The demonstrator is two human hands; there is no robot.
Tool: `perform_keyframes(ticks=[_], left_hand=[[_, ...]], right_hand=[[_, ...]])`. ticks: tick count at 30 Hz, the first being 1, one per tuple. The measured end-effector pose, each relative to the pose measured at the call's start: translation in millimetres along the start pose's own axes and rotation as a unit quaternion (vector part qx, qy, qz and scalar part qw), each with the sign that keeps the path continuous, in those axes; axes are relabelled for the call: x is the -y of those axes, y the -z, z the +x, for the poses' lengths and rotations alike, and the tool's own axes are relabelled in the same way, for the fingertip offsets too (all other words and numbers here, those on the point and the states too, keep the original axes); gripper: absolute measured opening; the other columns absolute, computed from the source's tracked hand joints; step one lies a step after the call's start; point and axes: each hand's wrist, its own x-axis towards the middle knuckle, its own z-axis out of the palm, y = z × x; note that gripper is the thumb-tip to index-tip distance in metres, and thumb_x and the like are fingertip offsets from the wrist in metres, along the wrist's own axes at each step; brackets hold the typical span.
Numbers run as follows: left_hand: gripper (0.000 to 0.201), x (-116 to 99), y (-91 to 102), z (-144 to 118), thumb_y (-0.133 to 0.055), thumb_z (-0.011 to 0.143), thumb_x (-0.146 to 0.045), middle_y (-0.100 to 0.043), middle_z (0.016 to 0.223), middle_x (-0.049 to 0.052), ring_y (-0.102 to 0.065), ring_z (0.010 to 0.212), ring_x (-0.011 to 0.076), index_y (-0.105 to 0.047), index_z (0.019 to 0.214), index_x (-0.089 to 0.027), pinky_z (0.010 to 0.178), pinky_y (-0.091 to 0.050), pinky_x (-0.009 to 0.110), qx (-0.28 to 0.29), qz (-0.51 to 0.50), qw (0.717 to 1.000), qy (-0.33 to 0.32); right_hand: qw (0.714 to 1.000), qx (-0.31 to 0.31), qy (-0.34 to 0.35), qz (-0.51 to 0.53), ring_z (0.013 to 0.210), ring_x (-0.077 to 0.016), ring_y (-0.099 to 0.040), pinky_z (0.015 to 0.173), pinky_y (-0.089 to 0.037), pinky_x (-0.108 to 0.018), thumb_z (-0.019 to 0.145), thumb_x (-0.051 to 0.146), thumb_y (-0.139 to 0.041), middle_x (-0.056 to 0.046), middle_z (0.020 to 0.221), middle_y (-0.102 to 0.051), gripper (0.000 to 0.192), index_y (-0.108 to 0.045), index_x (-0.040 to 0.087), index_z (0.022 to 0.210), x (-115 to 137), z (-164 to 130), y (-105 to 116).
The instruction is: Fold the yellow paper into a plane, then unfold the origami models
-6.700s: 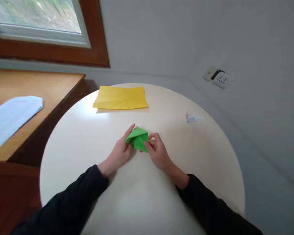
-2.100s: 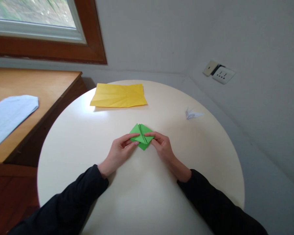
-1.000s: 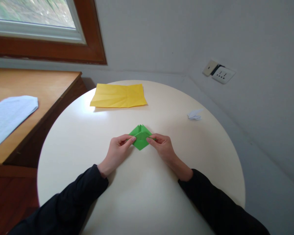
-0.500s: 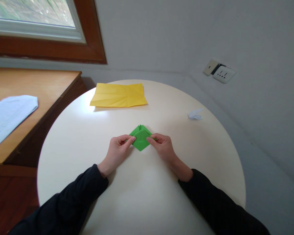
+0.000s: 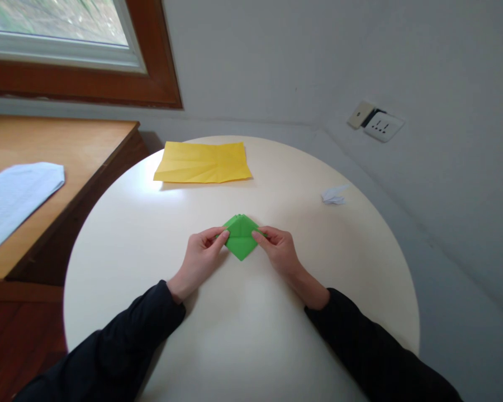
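A green folded paper (image 5: 241,241), diamond-shaped with a crease across its middle, is held over the round white table. My left hand (image 5: 205,251) pinches its left corner, thumb on top. Its right corner is pinched by my right hand (image 5: 277,248), again with the thumb on the upper face. Several layered edges show at the paper's far corner, while the near corner points toward me. The fingers under the paper are mostly hidden.
A creased yellow paper sheet (image 5: 205,163) lies at the far side of the white table (image 5: 243,340). A small white folded paper (image 5: 334,195) is at the far right. To the left, a wooden desk (image 5: 92,134) carries a pale sheet (image 5: 20,195). A wall socket (image 5: 383,127) is beyond.
The green paper's upper face looks flatter, and the raised flap and ridges at its far corner are less pronounced. Both hands keep their pinch, with only slight shifts of the thumbs.
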Motion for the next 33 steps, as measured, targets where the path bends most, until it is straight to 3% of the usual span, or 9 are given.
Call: perform_keyframes(ticks=[7,16,23,28,33], left_hand=[[0.042,1.5,1.4,0.4,-0.063,0.074,-0.049,-0.073,0.088,0.009,-0.065,0.084,0.0230,-0.072,0.091,-0.011,0.078,-0.050,0.032,0.010,-0.023,1.000,0.012],[0.044,0.8,2.6,-0.6,-0.064,0.072,-0.050,-0.073,0.086,0.010,-0.065,0.082,0.0237,-0.073,0.089,-0.011,0.076,-0.051,0.034,0.012,-0.018,1.000,0.020],[0.050,2.2,1.9,0.2,-0.066,0.069,-0.053,-0.072,0.090,0.010,-0.065,0.085,0.0234,-0.071,0.096,-0.011,0.080,-0.051,0.035,0.023,-0.066,0.997,0.037],[0.049,-0.8,1.8,-0.3,-0.067,0.069,-0.052,-0.072,0.090,0.010,-0.065,0.087,0.0236,-0.071,0.096,-0.011,0.083,-0.051,0.036,0.015,-0.084,0.995,0.046],[0.041,0.3,2.2,2.1,-0.069,0.068,-0.049,-0.072,0.084,0.009,-0.067,0.080,0.0220,-0.071,0.085,-0.011,0.081,-0.052,0.036,0.013,-0.149,0.987,0.067]], right_hand=[[1.000,0.007,0.005,0.002,0.063,-0.0161,-0.060,0.062,-0.050,-0.029,0.071,0.042,-0.065,-0.002,0.070,-0.069,0.024,-0.071,0.019,0.071,-1.2,0.9,0.0],[1.000,0.009,0.010,-0.008,0.062,-0.0162,-0.061,0.060,-0.050,-0.028,0.073,0.043,-0.065,-0.002,0.069,-0.069,0.025,-0.070,0.019,0.071,-2.4,-0.4,0.7],[0.998,0.001,0.015,0.056,0.088,-0.0193,-0.065,0.078,-0.053,-0.032,0.071,0.041,-0.067,-0.005,0.103,-0.070,0.033,-0.069,0.021,0.098,-1.6,-0.6,-3.1],[0.999,0.005,0.008,0.045,0.087,-0.0197,-0.064,0.073,-0.054,-0.032,0.075,0.039,-0.064,-0.005,0.098,-0.070,0.033,-0.068,0.021,0.103,-0.4,-1.7,-3.0],[0.999,-0.003,0.028,0.038,0.085,-0.0182,-0.061,0.071,-0.054,-0.032,0.082,0.032,-0.052,-0.006,0.102,-0.066,0.036,-0.062,0.023,0.116,-0.8,-3.6,-0.2]])
